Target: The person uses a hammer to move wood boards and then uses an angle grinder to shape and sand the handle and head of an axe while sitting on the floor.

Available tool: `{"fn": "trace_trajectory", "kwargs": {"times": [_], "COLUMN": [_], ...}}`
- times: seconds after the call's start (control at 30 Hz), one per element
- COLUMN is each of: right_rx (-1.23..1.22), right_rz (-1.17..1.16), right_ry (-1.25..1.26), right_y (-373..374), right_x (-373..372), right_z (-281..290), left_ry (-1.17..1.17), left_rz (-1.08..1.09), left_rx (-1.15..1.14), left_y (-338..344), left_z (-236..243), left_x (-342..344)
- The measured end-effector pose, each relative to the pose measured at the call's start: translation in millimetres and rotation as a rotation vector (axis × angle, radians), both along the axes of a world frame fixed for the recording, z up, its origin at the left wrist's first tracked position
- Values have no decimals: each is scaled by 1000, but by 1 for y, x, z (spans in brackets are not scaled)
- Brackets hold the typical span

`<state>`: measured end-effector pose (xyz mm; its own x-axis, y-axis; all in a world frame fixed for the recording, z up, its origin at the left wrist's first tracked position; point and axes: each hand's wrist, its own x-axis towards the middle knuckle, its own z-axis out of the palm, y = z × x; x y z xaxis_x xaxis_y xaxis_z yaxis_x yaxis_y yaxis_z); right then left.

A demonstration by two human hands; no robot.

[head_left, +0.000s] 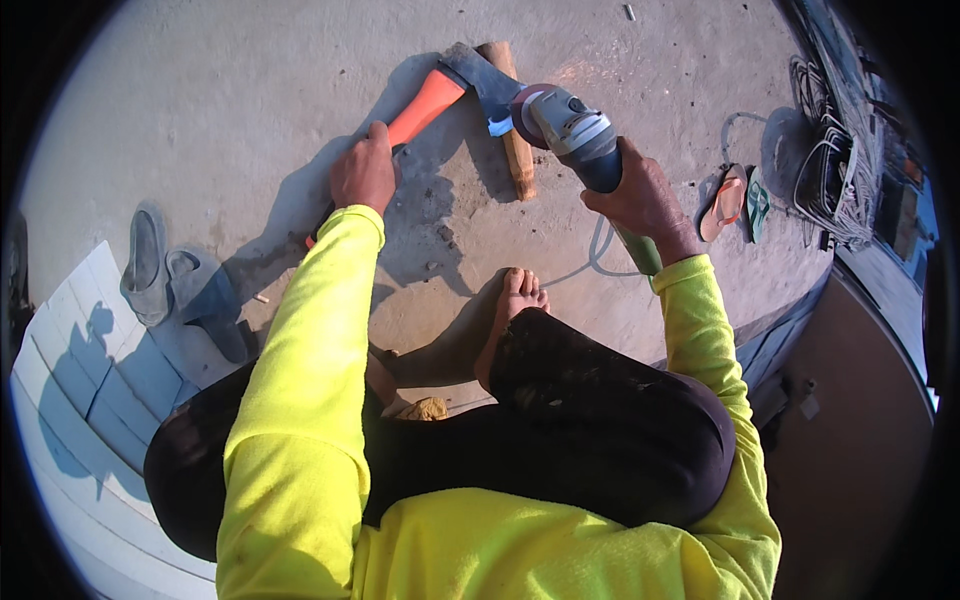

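My left hand (362, 170) grips the orange and black handle of an axe (425, 105), whose dark head (470, 72) lies across a short wooden log (518, 165) on the ground. My right hand (640, 195) is wrapped around the body of an angle grinder (570, 130) with a green rear part. The grinder's disc (527, 108) is at the blade's edge, with faint sparks beyond it; whether it touches cannot be told exactly. A blue patch shows at the lower end of the blade.
Grey slides (147, 270) lie left on the concrete (240, 100), beside pale boards (70, 380). Flip-flops (722, 205), a cord and bundled metal pieces (830, 170) are at the right, near a brown panel (840, 420). My bare foot (520, 290) is below the tools.
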<state>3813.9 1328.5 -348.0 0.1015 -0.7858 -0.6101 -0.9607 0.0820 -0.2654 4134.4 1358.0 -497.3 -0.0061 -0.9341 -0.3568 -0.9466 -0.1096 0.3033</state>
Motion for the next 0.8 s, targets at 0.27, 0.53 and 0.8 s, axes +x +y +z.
{"fn": "trace_trajectory", "kwargs": {"times": [0.27, 0.53, 0.8], "right_rx": [7, 53, -29], "right_rz": [119, 116, 31], "right_ry": [-86, -56, 5], "right_y": [22, 21, 10], "right_x": [15, 19, 4], "right_z": [-3, 0, -2], "left_ry": [-29, -32, -15], "left_rz": [39, 34, 11], "left_rx": [50, 49, 17], "left_y": [-3, -2, -2], "left_z": [-3, -4, -2], "left_x": [2, 3, 1]}}
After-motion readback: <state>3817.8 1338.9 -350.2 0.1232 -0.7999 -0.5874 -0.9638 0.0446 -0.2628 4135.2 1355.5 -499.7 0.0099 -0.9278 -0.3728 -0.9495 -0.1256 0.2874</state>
